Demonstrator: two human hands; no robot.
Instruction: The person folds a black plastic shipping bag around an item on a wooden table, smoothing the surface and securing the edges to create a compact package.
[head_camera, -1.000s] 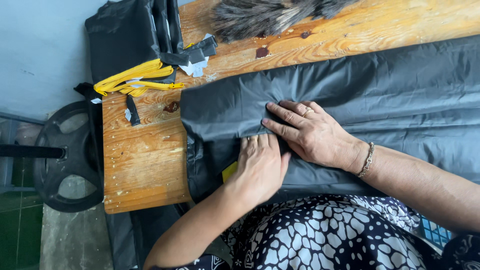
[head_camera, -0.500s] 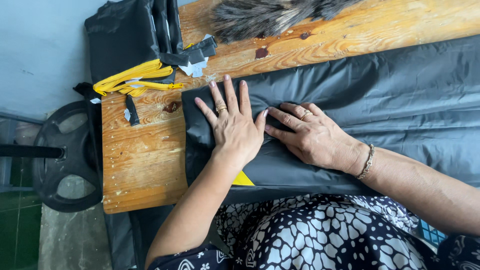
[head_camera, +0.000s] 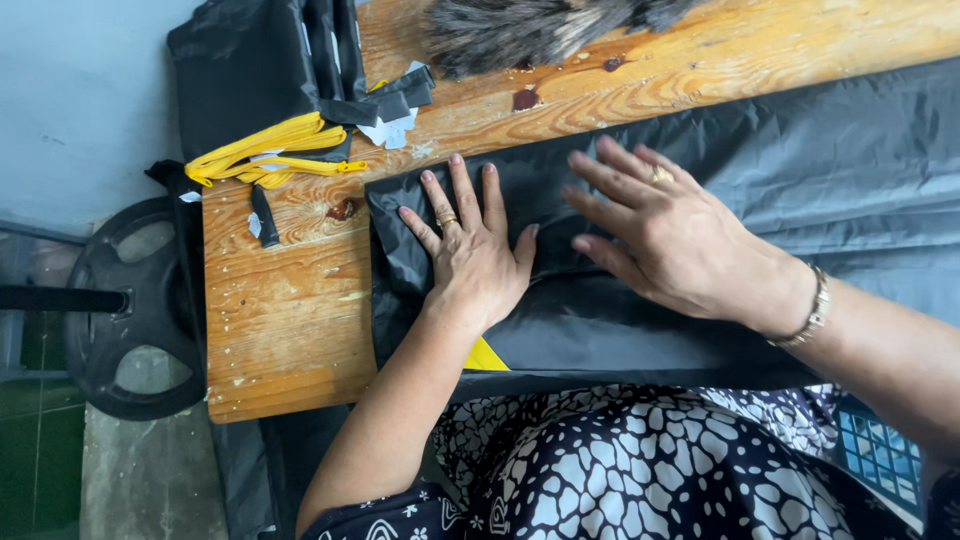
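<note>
A long sheet of dark grey fabric (head_camera: 800, 190) lies across a wooden table (head_camera: 290, 310). My left hand (head_camera: 470, 250) presses flat on the fabric near its left end, fingers spread, a ring on one finger. My right hand (head_camera: 660, 235) rests palm down just to the right of it, fingers apart, with a ring and a bracelet at the wrist. A bit of yellow fabric (head_camera: 485, 356) peeks out under the grey sheet below my left wrist. Neither hand grips anything.
Yellow straps (head_camera: 265, 155) and black fabric scraps (head_camera: 385, 100) lie on the table's far left. A furry grey object (head_camera: 540, 30) sits at the far edge. A black bundle (head_camera: 240, 70) and a black weight plate (head_camera: 130, 310) are off the table's left end.
My left hand slid from the near edge up onto the fabric's left end and spread flat. My right hand shifted slightly and lifted its fingers apart.
</note>
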